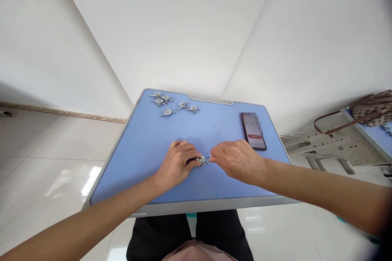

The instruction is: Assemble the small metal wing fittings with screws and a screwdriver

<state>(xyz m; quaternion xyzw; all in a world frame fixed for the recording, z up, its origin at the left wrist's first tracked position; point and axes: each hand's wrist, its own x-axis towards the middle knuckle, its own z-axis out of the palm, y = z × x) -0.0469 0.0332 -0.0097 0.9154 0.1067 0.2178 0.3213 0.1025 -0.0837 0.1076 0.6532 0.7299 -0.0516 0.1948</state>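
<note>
A small silvery metal fitting (201, 160), with a round hub and short arms sticking out, is over the blue desktop (137, 151) near its front. My left hand (177, 163) grips it from the left between thumb and fingers. From the right, my closed right hand (235, 159) pinches a thin metal rod (208, 157) whose other end meets the fitting. Most of what the right fingers hold is hidden, and whether the rod is part of the fitting I cannot tell.
Several similar fittings (167, 112) lie at the back left of the desk. A phone (253, 130) with a lit screen rests at the right. White walls stand behind. A checkered bag (372, 108) sits on another desk at far right.
</note>
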